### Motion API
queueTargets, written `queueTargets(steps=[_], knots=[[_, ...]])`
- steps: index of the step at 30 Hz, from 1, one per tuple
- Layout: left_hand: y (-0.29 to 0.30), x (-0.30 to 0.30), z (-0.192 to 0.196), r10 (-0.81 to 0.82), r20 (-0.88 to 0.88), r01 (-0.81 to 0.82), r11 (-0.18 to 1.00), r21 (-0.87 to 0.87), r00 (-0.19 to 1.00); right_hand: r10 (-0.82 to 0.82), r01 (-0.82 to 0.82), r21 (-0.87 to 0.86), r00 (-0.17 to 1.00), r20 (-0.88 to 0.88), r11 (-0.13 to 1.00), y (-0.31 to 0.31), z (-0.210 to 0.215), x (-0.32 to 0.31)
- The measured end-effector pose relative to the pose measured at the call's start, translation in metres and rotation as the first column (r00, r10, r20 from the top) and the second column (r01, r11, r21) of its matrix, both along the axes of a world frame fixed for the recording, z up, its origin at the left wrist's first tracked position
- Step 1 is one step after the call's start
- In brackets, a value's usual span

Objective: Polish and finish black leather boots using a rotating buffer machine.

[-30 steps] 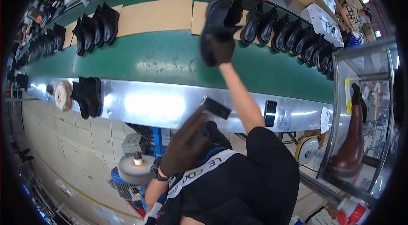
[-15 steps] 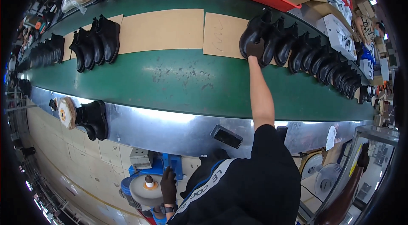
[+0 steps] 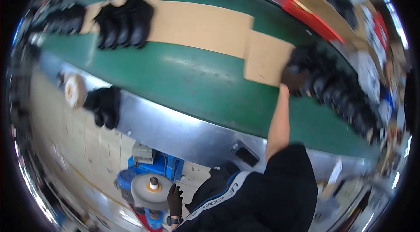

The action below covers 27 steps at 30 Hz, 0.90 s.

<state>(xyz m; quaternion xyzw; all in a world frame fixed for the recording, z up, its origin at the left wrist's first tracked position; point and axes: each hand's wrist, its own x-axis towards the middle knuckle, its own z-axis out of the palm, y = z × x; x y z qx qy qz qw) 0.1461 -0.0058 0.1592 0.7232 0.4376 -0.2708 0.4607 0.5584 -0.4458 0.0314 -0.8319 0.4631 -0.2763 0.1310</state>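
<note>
My right hand (image 3: 294, 79), in a dark brown glove, reaches across the green table (image 3: 192, 83) to the near end of a row of black ankle boots (image 3: 334, 87) on the right. It touches or overlaps the first boots, but motion blur hides its fingers. Low in the picture, my left hand (image 3: 175, 201), gloved too and with a watch at the wrist, hangs beside the grey wheel (image 3: 146, 191) of a blue machine (image 3: 168, 166). Its fingers are loosely apart and it holds nothing.
Cardboard sheets (image 3: 197, 26) lie along the table, with several black boots (image 3: 124, 24) on their left part. A metal ledge (image 3: 175, 120) carries a pair of black boots (image 3: 107, 107), a pale fluffy wheel (image 3: 75, 90) and a phone (image 3: 246, 155). A red crate (image 3: 313, 17) stands far right.
The whole view has swung and tilted, so the table now slopes down to the right. My right hand is still by the first boots of the right row. The left hand stays beside the wheel.
</note>
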Motion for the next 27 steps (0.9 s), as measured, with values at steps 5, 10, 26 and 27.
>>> queueTargets(steps=[5, 10, 26, 27], knots=[[-0.020, -0.018, -0.019, -0.151, -0.001, 0.151, 0.986, 0.076, 0.988, 0.569, -0.669, 0.083, 0.685, 0.456, 0.739, 0.131, -0.022, 0.059], [-0.038, -0.033, -0.004, -0.335, 0.092, 0.287, 0.896, 0.338, 0.938, 0.852, -0.995, 0.100, 0.048, 0.521, -0.005, 0.338, 0.068, 0.190], [-0.006, 0.046, -0.013, -0.001, 0.567, -0.177, 0.950, 0.258, 0.824, 0.901, -0.993, 0.082, 0.109, 0.419, 0.081, 0.362, 0.183, 0.072], [0.001, 0.070, -0.006, -0.042, 0.655, -0.202, 0.934, 0.294, 0.755, 0.839, -0.998, 0.027, 0.061, 0.540, 0.055, 0.352, 0.191, 0.045]])
